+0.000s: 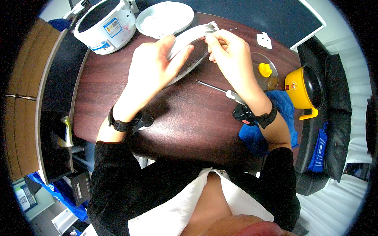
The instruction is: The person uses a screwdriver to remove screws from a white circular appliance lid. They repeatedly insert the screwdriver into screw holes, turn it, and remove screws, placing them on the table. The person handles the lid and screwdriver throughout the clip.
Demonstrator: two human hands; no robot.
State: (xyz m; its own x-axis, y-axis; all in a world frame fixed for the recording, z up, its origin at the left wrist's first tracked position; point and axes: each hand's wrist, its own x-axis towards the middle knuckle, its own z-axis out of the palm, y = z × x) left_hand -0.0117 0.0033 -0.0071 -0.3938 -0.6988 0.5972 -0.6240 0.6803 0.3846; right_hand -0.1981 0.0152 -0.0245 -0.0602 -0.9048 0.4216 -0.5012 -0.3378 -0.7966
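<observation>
My left hand (157,63) is closed around the side of a white curved cooker lid (192,36), thumb along its face. The lid is held tilted above the table, its greyish underside toward me. At the lid's far right end, the fingers of my right hand (228,47) are pinched together on its edge; whether a small part is also between them is hidden. A screwdriver (226,93) with a pale handle lies on the table beside my right wrist. My right forearm is over a crumpled blue cloth (283,106).
A white cooker body (122,36) stands at the far left, beside a round white cover (181,17). On the right are a small white plastic part (264,40), a glass lid (256,59) with a yellow knob and a yellow pot (299,92). Tiny pieces (234,28) lie at the back.
</observation>
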